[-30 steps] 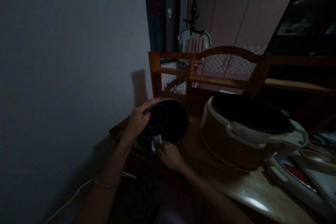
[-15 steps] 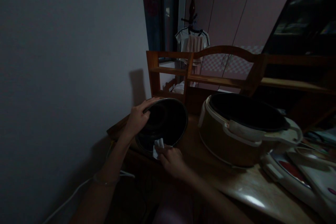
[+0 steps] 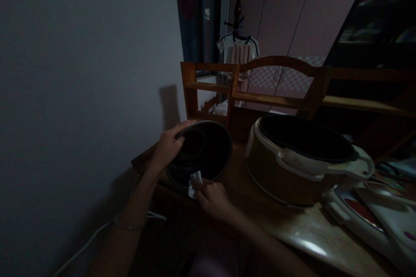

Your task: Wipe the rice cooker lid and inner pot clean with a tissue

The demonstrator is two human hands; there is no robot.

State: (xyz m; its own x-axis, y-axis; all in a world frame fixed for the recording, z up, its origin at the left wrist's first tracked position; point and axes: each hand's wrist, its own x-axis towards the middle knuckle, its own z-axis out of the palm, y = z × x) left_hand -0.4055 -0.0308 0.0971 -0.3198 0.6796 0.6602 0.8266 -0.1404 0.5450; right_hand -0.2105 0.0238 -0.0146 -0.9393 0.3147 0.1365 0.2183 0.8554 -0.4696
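A dark, round inner pot (image 3: pixel 208 149) is tipped on its side at the left end of the desk, its mouth facing me. My left hand (image 3: pixel 169 145) grips the pot's upper left rim, thumb inside and fingers over the outside. In my right hand (image 3: pixel 212 197) a crumpled white tissue (image 3: pixel 195 184) is pinched and pressed against the pot's lower rim. To the right stands the body of a rice cooker (image 3: pixel 292 173), open at the top with a black interior.
The wooden desk (image 3: pixel 312 225) carries a white lid-like part (image 3: pixel 354 216) with a red patch at the right. Behind rises a wooden shelf (image 3: pixel 276 99). A wall (image 3: pixel 97 73) borders the left side, and a white cable (image 3: pixel 87 242) hangs below.
Almost nothing differs. The tissue and the pot have shifted very slightly to the left, and both hands keep their hold.
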